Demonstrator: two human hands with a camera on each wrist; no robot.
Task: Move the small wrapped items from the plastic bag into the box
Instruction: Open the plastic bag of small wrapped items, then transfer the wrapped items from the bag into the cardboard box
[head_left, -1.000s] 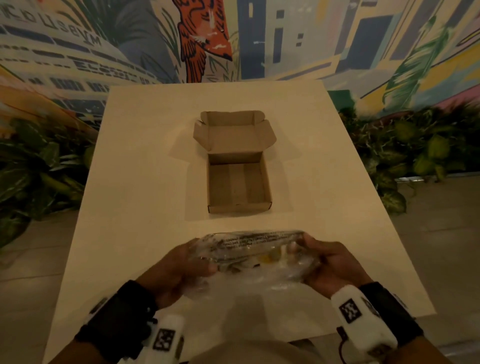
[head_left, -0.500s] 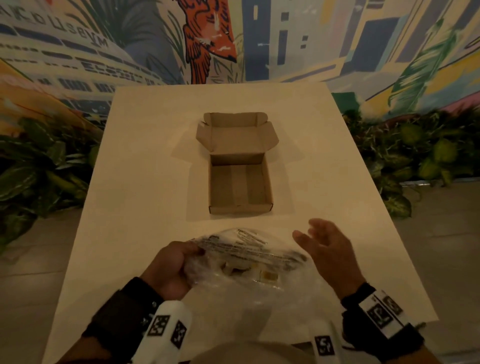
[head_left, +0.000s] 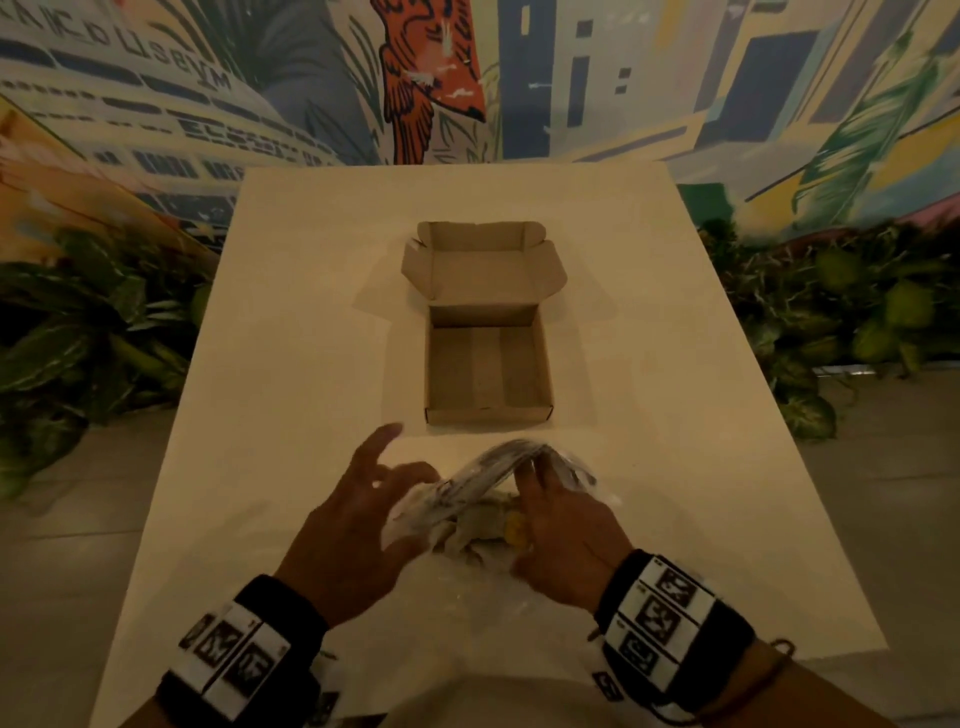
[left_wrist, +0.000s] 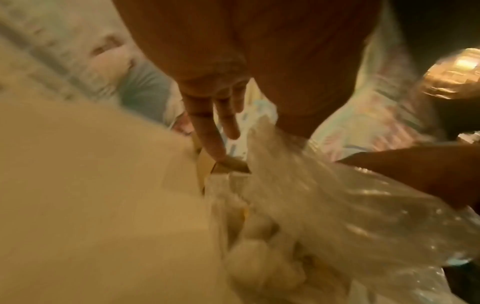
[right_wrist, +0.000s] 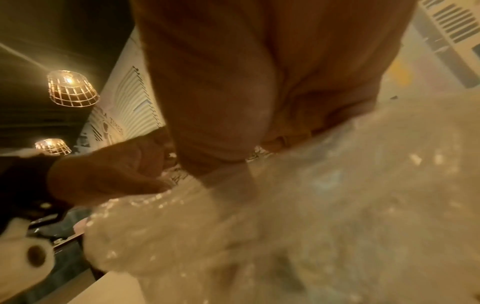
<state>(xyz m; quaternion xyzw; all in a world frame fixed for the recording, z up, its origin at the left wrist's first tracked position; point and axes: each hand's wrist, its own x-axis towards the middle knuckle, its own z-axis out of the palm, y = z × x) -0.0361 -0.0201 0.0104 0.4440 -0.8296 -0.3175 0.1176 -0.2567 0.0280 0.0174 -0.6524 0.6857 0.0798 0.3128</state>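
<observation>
On the pale bench (head_left: 291, 364) the clear plastic bag (head_left: 498, 467) lies at the near edge, between the two hands and just in front of the cardboard box (head_left: 488, 364). The bag's raised printed edge runs as a ridge from lower left up toward the right, so its long axis lies roughly across the bench, tilted a little toward the box. Through the film, small wrapped items (head_left: 483, 530) show as a pale cluster in the bag's lower middle, with one yellow piece (head_left: 516, 531) next to the right hand. The left hand (head_left: 353, 525) sits at the bag's left side with its fingers spread and lifted, the forefinger pointing toward the box; the left wrist view, though blurred, shows the thumb side of the hand against the film. Whether it pinches the film cannot be told. The right hand (head_left: 561, 530) lies on the bag's right part, its fingers reaching forward under or into the raised ridge; in the right wrist view the film bunches against the fingers, but the blur hides whether they close on it. The box stands open near the bench's middle, its lid folded back away from the person, side flaps out, its floor bare with a lighter strip running front to back. Both wrists wear black bands (head_left: 675, 623) with white marker tags.
</observation>
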